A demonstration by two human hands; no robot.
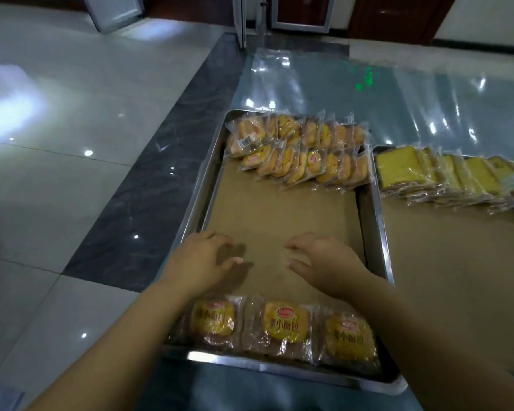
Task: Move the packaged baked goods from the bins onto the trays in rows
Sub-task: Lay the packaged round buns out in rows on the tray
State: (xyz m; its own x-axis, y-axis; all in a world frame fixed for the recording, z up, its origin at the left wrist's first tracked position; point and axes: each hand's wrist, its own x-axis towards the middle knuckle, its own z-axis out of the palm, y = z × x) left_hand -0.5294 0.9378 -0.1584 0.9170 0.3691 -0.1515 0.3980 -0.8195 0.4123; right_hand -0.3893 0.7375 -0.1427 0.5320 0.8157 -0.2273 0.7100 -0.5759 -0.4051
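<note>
Three clear crinkly packets (pixel 282 321) of golden buns printed 小面包 lie along the near edge of the steel tray (pixel 196 191); the red oval logo is too blurred to read. Both the left hand (pixel 201 259) and right hand (pixel 327 262) hover over the brown paper liner (pixel 279 221) with fingers loosely curled, holding nothing. At the far end, two overlapping rows of packets (pixel 297 149) – one showing a barcode label (pixel 247 141). To the right, wrapped yellow cake slices (pixel 445 176).
</note>
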